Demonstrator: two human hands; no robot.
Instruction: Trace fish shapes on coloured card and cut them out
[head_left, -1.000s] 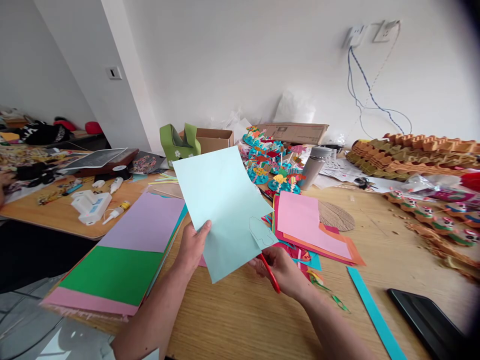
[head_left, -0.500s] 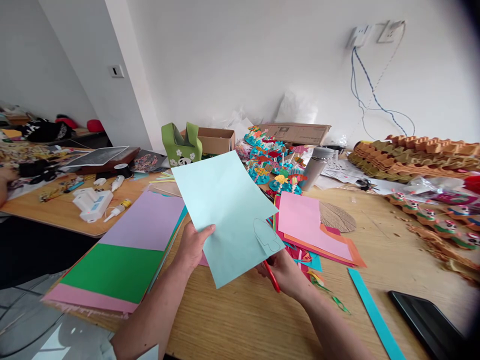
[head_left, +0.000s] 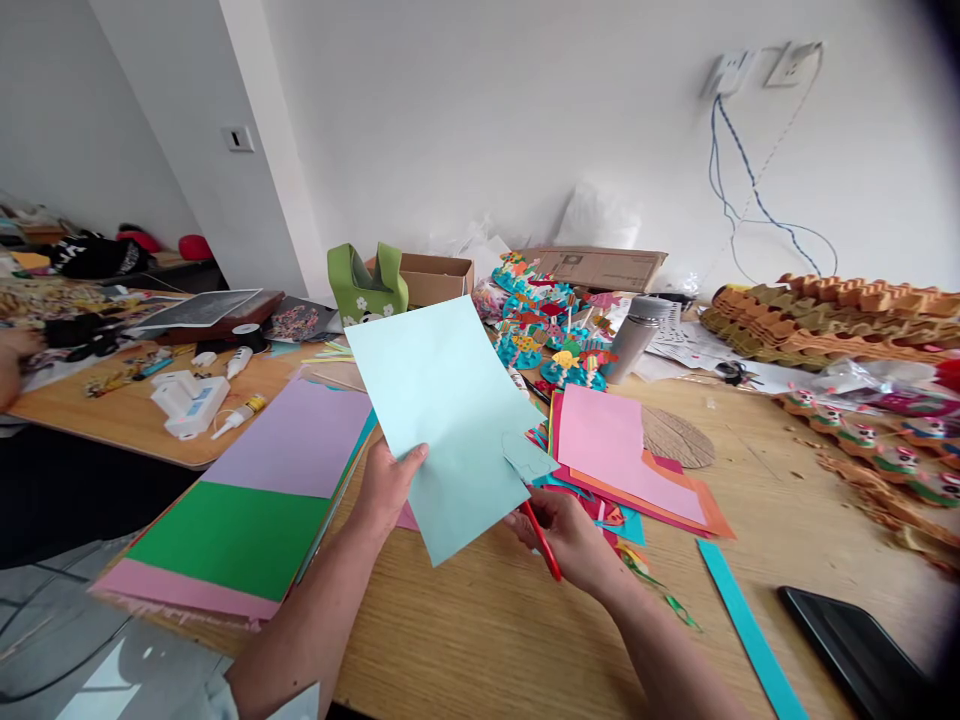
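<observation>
A large pale blue-green sheet (head_left: pixel 442 420) is held up above the wooden table. My left hand (head_left: pixel 390 485) pinches its lower left edge, thumb on top. Red-handled scissors (head_left: pixel 541 540) are in my right hand (head_left: pixel 562 535), their blades at the sheet's lower right edge. A cut runs into the paper there, beside a pencilled outline (head_left: pixel 529 455) on the right corner, which bends away from the sheet. The blades are mostly hidden by the paper.
Stacked coloured sheets (head_left: pixel 232 530) lie on the left, pink and orange paper (head_left: pixel 600 425) on the right. A turquoise strip (head_left: pixel 750 625) and black phone (head_left: pixel 847 640) lie front right. A steel bottle (head_left: pixel 634 340) stands behind. Another person's hand (head_left: pixel 15 350) shows far left.
The scissors have moved a little left and up along the outline, and the cut is longer. The outlined corner now bends away from the sheet. My left hand keeps its grip.
</observation>
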